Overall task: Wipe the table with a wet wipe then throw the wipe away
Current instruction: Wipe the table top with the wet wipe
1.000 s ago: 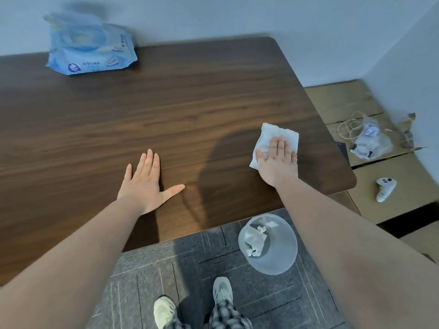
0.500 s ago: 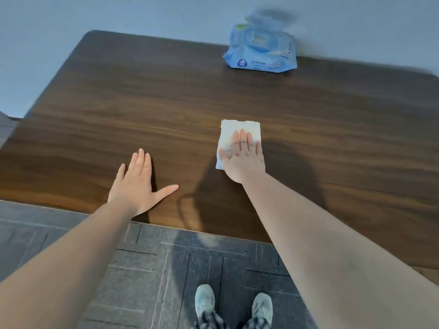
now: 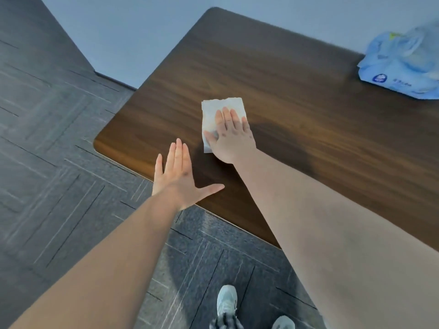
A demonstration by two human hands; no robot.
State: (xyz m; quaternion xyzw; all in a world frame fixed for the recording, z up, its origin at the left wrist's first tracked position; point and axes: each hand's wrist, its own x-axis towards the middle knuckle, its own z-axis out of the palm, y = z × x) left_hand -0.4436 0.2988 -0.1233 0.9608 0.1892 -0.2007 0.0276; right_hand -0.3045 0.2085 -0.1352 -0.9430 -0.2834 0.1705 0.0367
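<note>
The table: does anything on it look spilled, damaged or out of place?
Nothing stands out. The table shows no spill or damage; the white wipe lies flat under the right hand, and the blue wipes pack sits at the far edge.

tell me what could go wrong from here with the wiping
1. The right hand presses flat on the wet wipe without gripping it, so the wipe could bunch up or slip out mid-stroke.
2. The wipe is near the table's left end; a longer stroke could carry it over that edge onto the floor.
3. No bin is in view, so the throw-away step may mean looking around first.
</note>
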